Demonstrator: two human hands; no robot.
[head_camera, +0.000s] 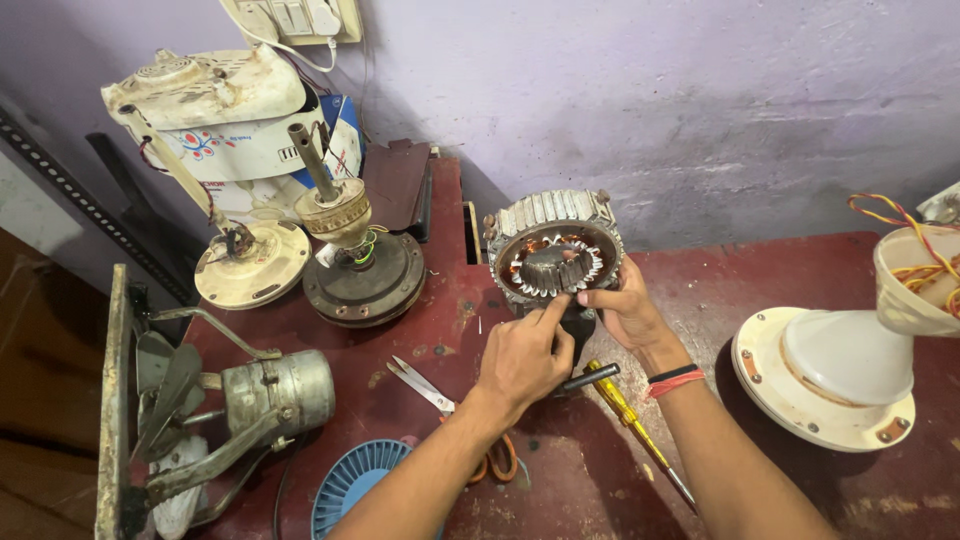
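The motor stator (553, 255) stood tilted on the red table (780, 270) near the wall, the right hand (625, 310) gripping its lower rim while the left hand (522, 355) pinched at its inner winding.

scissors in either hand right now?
No. The scissors lie on the red table beside the left hand, while both it and the right hand are on the motor stator.
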